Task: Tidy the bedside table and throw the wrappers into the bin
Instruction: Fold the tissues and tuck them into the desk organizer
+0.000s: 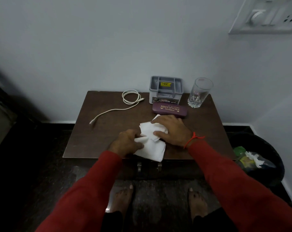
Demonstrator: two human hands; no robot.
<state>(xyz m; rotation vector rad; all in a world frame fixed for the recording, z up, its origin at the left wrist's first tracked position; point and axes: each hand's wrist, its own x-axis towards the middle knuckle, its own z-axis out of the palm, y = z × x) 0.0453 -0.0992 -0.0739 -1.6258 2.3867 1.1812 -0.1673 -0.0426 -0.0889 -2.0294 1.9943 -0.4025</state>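
A white cloth (151, 144) lies partly folded on the front middle of the dark wooden bedside table (95, 136). My left hand (125, 142) pinches its left edge. My right hand (171, 129) lies flat on its upper right part, fingers spread and pressing down. A maroon spectacle case (169, 110) lies just behind my right hand. Behind the case stands a grey plastic organiser box (165, 90). A white cable (125, 102) is loosely coiled at the back left, one end trailing toward the table's left side. An empty glass (199, 92) stands at the back right.
A black bin (265, 148) stands on the floor to the right of the table, holding wrappers and crumpled paper (249, 159). The table stands against a pale wall, with a switchboard (265, 15) high on the right. My bare feet are on the dark floor below the table's drawer handles (148, 166).
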